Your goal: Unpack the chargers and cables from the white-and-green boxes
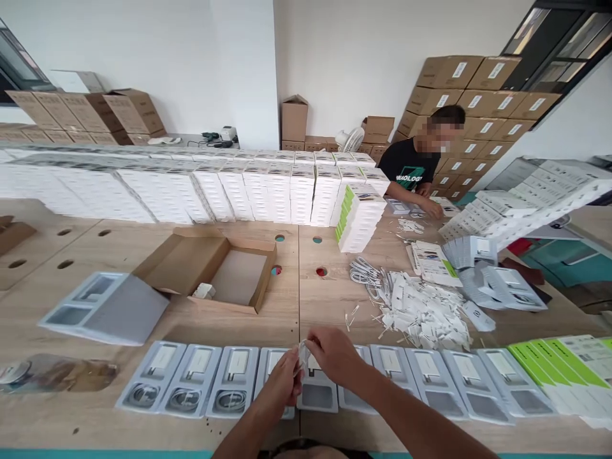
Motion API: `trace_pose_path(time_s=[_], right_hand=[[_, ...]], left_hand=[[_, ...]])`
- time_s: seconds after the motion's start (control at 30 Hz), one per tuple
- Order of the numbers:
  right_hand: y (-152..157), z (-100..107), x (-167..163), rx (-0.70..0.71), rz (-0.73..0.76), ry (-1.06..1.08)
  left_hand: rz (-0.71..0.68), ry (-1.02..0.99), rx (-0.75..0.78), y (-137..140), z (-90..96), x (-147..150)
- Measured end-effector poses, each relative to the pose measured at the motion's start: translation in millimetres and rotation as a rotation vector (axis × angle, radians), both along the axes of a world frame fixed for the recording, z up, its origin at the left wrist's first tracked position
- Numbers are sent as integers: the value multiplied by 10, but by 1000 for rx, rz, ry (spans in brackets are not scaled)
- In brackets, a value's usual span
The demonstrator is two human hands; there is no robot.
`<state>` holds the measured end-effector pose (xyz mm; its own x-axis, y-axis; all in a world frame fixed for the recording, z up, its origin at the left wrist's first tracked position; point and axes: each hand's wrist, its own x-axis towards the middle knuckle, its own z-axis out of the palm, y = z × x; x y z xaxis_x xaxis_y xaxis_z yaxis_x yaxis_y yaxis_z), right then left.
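My left hand and my right hand meet over a row of grey plastic trays, both with fingers closed. Pinched between them is a small whitish bundle that looks like a coiled cable, mostly covered by my fingers. Beneath them lies a tray, partly hidden, with a white charger block. Each tray in the row bears a white block in its upper compartment. The leftmost trays also carry a coiled cable in the lower one.
A stack of trays and an open cardboard box stand left. To the right lie loose cables, a pile of white paper pieces and green-white sleeves. Behind rise white box stacks; a co-worker reaches over the table.
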<state>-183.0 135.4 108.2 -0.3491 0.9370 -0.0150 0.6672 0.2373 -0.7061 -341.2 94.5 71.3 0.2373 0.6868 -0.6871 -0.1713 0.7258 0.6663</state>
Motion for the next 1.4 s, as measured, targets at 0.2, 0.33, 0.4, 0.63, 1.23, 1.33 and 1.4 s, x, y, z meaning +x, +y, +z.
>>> trace_pose_path(time_s=[0.2, 0.33, 0.4, 0.63, 1.23, 1.33, 1.4], right_hand=[[-207, -283, -320, -197, -86, 240], [-336, -324, -385, -198, -134, 274], [-328, -264, -330, -77, -188, 231], [-62, 52, 6, 118, -45, 155], [-107, 11, -123, -60, -99, 7], [-145, -80, -259, -158, -140, 134], [-184, -160, -340, -215, -166, 226]], left_hand=[[24, -104, 12, -78, -14, -130], [26, -87, 57, -76, -37, -178], [36, -45, 108, -59, -14, -208], [-127, 314, 635, -59, 281, -388], [-245, 581, 572, 13, 76, -393], [-230, 611, 589, -17, -8, -356], [-218, 598, 582, -37, -30, -336]])
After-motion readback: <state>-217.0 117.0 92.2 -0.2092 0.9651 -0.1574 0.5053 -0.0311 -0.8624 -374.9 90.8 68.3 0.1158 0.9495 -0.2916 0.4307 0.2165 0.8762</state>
